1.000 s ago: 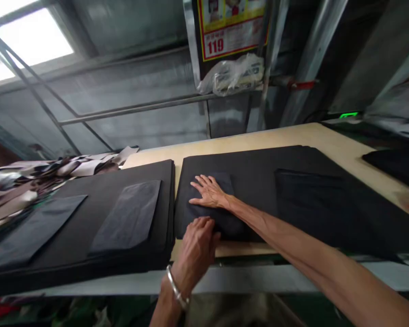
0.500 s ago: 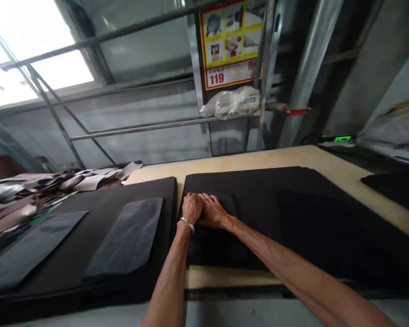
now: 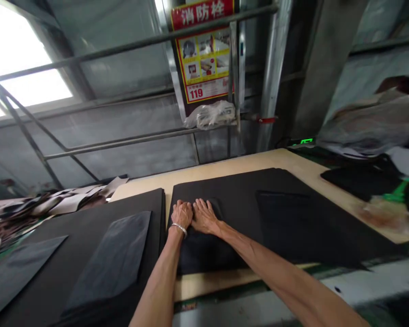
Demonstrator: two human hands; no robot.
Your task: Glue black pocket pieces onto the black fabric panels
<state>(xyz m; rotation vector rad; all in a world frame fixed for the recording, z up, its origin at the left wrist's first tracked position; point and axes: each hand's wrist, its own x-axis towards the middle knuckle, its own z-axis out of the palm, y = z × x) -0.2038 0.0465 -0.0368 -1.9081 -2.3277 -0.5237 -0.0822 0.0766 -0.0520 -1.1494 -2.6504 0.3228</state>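
Observation:
My left hand point(image 3: 182, 214), with a silver bangle at the wrist, lies flat on a folded black cloth piece point(image 3: 204, 254). My right hand point(image 3: 204, 217) rests palm down right beside it on the same piece, fingers slightly spread. Neither hand grips anything. The folded piece lies on a large black fabric panel point(image 3: 293, 218), and a darker stitched patch point(image 3: 282, 222) shows on that panel to the right of my hands. Part of the folded piece is hidden beneath my palms.
A stack of black fabric with a grey patch point(image 3: 109, 259) lies left of my hands on the light wooden table point(image 3: 225, 165). Patterned fabric scraps point(image 3: 54, 204) are piled far left. Black cloth point(image 3: 361, 179) and a green item point(image 3: 398, 193) lie at right.
My left hand has moved up from near the table's front edge and now lies beside my right hand. The view has tilted and shifted, bringing more of the wall into sight.

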